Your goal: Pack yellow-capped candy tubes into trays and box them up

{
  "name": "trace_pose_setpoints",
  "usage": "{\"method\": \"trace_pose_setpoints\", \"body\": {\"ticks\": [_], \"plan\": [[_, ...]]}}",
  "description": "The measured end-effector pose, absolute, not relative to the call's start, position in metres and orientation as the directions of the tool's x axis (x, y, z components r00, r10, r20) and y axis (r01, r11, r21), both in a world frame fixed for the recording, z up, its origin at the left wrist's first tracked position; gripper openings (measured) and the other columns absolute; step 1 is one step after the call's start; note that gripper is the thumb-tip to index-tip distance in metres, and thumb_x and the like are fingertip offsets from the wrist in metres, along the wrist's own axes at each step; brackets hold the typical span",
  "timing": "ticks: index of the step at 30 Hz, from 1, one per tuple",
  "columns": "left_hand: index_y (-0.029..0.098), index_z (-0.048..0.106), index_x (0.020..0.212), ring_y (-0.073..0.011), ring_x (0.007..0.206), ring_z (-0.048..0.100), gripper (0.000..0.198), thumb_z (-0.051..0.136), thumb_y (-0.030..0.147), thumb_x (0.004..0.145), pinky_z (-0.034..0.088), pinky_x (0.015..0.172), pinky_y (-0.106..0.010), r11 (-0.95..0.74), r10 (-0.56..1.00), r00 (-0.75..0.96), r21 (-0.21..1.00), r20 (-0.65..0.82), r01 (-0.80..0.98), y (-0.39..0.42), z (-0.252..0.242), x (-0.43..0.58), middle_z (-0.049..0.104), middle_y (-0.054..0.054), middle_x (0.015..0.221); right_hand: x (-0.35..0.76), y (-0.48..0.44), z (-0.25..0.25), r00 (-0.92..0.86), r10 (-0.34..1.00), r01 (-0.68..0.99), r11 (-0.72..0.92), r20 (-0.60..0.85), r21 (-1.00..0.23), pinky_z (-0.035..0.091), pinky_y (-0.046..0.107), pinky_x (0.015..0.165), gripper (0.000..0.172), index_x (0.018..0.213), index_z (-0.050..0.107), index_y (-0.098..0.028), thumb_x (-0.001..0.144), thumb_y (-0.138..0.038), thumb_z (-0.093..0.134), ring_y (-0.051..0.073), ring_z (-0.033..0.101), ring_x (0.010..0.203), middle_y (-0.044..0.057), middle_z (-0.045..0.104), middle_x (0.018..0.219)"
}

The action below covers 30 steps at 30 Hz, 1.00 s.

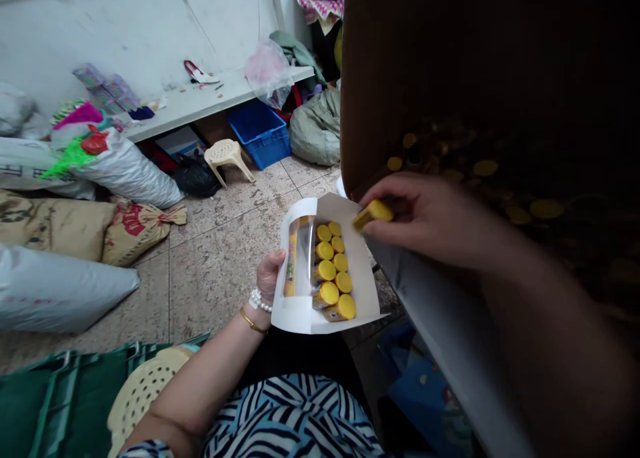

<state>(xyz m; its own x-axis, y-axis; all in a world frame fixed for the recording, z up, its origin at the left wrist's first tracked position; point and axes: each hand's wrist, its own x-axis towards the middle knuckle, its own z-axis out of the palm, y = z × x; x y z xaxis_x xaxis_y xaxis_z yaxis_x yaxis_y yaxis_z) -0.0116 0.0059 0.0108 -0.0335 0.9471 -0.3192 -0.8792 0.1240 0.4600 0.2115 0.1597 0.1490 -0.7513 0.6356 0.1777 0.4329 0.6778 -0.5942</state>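
My left hand (pixel 271 275) grips the near left side of a white paper box (pixel 295 315) with a clear window, its thumb on the edge. Two rows of small tubs with yellow lids (pixel 327 270) stand inside it, lids facing me. Between the thumb and fingers of my right hand (pixel 415 211) is one more yellow-lidded tub (pixel 374 213), held just right of the box's open flap. The right forearm is blurred and reaches across the edge of a large cardboard carton (pixel 356 111). Many loose yellow-lidded tubs (pixel 485 168) lie in its dark inside.
Stuffed sacks (pixel 135 171) line the left side. A white bench (pixel 215 98) runs along the wall, with a blue crate (pixel 260 135) and a cream stool (pixel 228 153) by it. Green crates (pixel 75 398) and another perforated stool (pixel 147 378) stand at my lower left.
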Motion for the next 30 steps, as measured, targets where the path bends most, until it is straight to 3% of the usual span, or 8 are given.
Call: {"method": "trace_pose_setpoints", "body": {"ticks": [2,5,9,13,20,24,30], "plan": [[0.014,0.072,0.092,-0.0286,0.089,0.073,0.024,0.067,0.029,0.074,0.059,0.082,-0.037,0.088,0.957,-0.062,0.484,-0.285,-0.871,0.004,0.013,-0.009,0.077,-0.006,0.084,0.197,0.132,0.157,-0.858,0.471,0.174,0.641,0.205,-0.748,0.04,0.024,0.066,0.02,0.098,0.069,-0.022,0.078,-0.02,0.068,0.013,0.059,0.078,-0.001,0.066,0.092],[0.015,0.071,0.084,-0.0193,0.072,0.071,0.02,0.058,0.03,0.081,0.058,0.075,-0.028,-0.004,0.972,-0.125,0.516,-0.2,-0.857,0.003,0.02,-0.007,0.075,0.001,0.077,0.179,0.101,0.153,-0.921,0.363,0.077,0.528,0.142,-0.846,0.038,0.021,0.064,0.024,0.095,0.065,-0.02,0.073,-0.014,0.073,0.01,0.055,0.073,-0.003,0.064,0.088],[0.018,0.067,0.068,-0.0165,0.062,0.068,0.014,0.062,0.028,0.076,0.058,0.071,-0.027,-0.086,0.976,-0.181,0.546,-0.123,-0.833,0.006,0.026,-0.015,0.071,0.004,0.066,0.175,0.093,0.142,-0.918,0.383,0.108,0.495,0.105,-0.862,0.035,0.02,0.06,0.028,0.088,0.061,-0.018,0.068,-0.017,0.079,0.009,0.052,0.069,-0.005,0.06,0.081],[0.017,0.071,0.078,-0.0221,0.066,0.071,0.013,0.067,0.026,0.069,0.06,0.071,-0.034,-0.065,0.975,-0.172,0.563,-0.139,-0.824,0.006,0.02,-0.023,0.074,-0.001,0.069,0.185,0.103,0.146,-0.848,0.502,0.097,0.461,0.169,-0.882,0.036,0.019,0.056,0.025,0.095,0.061,-0.02,0.074,-0.016,0.074,0.008,0.051,0.064,-0.005,0.059,0.081],[0.011,0.073,0.077,-0.0228,0.058,0.071,0.02,0.069,0.023,0.061,0.059,0.057,-0.03,0.04,0.973,-0.091,0.542,-0.214,-0.84,0.003,0.013,-0.022,0.076,-0.008,0.069,0.183,0.093,0.15,-0.989,0.143,0.118,0.62,-0.037,-0.776,0.04,0.022,0.067,0.015,0.085,0.064,-0.017,0.075,-0.006,0.061,0.012,0.055,0.075,0.001,0.063,0.088],[0.009,0.07,0.071,-0.0208,0.051,0.068,0.016,0.066,0.022,0.063,0.054,0.05,-0.027,0.131,0.968,0.003,0.494,-0.251,-0.86,0.003,0.009,-0.015,0.073,-0.008,0.062,0.176,0.085,0.139,-0.974,0.151,0.224,0.665,-0.166,-0.713,0.038,0.023,0.061,0.007,0.081,0.062,-0.016,0.076,-0.011,0.061,0.011,0.055,0.071,0.003,0.064,0.09],[0.008,0.072,0.094,-0.0212,0.065,0.072,0.029,0.062,0.029,0.076,0.057,0.064,-0.029,0.218,0.935,0.067,0.418,-0.347,-0.882,-0.013,-0.009,-0.012,0.077,-0.006,0.075,0.163,0.08,0.11,-0.943,0.241,0.326,0.538,-0.229,-0.777,0.033,0.022,0.054,0.009,0.082,0.062,-0.017,0.074,-0.02,0.065,0.011,0.052,0.062,0.001,0.063,0.076]]}}
